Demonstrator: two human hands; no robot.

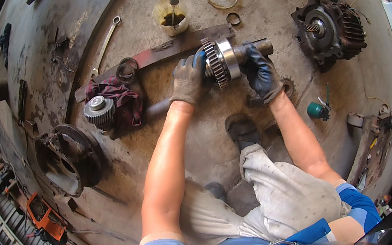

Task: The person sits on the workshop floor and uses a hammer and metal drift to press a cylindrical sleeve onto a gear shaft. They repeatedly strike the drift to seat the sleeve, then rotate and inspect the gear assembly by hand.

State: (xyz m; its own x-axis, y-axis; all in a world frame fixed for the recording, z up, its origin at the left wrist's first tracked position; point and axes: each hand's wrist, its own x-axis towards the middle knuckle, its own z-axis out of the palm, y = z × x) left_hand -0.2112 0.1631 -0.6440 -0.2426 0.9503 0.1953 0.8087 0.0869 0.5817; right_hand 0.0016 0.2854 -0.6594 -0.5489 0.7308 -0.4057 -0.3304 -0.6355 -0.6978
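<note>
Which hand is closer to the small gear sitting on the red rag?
Left. The left hand grips the gear-and-shaft assembly just right of the small gear on the red rag; the right hand holds the shaft farther right.

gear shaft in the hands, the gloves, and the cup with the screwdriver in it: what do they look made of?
Gear shaft: looks like steel, bare grey teeth, a bright polished band beside them, darker oily shaft end.
Gloves on left hand and right hand: seemingly knit fabric with a dark coating, grimy.
Cup: probably translucent plastic; dark liquid shows through its yellowish wall.
</note>
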